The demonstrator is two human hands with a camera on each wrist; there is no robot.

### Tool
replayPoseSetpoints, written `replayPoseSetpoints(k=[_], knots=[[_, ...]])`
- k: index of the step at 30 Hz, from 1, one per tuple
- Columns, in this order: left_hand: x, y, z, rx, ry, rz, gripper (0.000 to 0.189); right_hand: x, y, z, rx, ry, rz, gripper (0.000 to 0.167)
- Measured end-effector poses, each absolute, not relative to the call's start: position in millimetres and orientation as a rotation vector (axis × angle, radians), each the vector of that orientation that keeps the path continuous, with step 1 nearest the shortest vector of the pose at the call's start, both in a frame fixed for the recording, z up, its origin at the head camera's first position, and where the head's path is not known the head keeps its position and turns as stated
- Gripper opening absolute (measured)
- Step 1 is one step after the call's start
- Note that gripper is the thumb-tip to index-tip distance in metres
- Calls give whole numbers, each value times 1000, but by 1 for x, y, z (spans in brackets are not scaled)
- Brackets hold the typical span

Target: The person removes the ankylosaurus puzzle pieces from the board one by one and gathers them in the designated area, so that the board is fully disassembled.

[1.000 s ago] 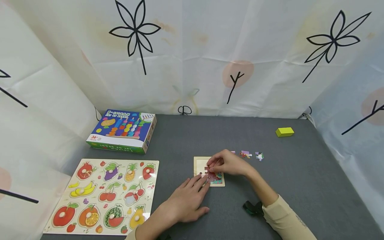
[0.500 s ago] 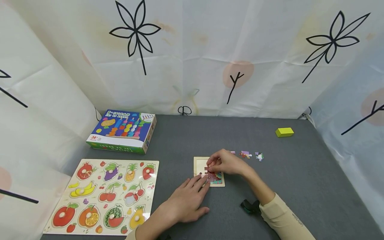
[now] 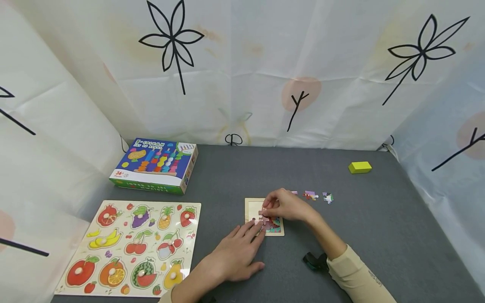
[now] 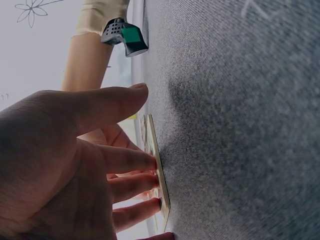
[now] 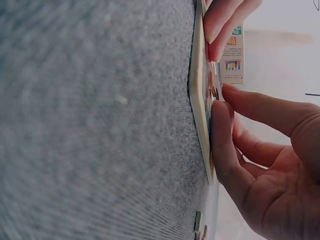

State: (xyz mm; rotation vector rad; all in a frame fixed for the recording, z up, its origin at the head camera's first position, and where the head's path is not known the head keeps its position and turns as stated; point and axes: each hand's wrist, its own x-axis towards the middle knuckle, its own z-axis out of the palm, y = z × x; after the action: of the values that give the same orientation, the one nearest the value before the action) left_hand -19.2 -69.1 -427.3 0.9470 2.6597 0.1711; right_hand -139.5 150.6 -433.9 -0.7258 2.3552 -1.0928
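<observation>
A small square wooden puzzle tray [image 3: 251,205] lies on the table, its lower part filled with pink, red and teal pieces. My right hand [image 3: 291,206] is over the tray's right side. Thumb and index finger pinch a jigsaw piece [image 5: 217,89], tilted close over the pieces in the right wrist view. The left hand [image 3: 236,254] lies with its fingers extended, fingertips resting on the tray's lower left part. In the left wrist view, those fingers [image 4: 132,187] reach the tray edge [image 4: 159,165]. The right hand hides part of the tray's upper right.
Loose jigsaw pieces [image 3: 310,195] lie behind the right hand. A fruit peg board [image 3: 151,269] takes up the left side, with a bead-set box [image 3: 151,166] behind it. A yellow block [image 3: 360,167] sits at the back right. A black device [image 3: 315,261] is at the right wrist.
My right forearm has shifted slightly left, and the pinched piece looks lighter as its tilt changes a little. The left hand stays where it was.
</observation>
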Motion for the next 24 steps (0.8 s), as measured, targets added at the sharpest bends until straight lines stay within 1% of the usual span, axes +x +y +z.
replayPoseSetpoints(k=[4, 11, 24], knots=[[-19, -69, -428, 949, 2663, 166, 83, -138, 151, -433, -721, 2340, -1115, 18], [-19, -69, -428, 948, 2664, 154, 83, -135, 151, -434, -744, 2356, -1127, 13], [-20, -68, -429, 932, 2650, 153, 83, -129, 158, -433, -785, 2334, -1213, 11]])
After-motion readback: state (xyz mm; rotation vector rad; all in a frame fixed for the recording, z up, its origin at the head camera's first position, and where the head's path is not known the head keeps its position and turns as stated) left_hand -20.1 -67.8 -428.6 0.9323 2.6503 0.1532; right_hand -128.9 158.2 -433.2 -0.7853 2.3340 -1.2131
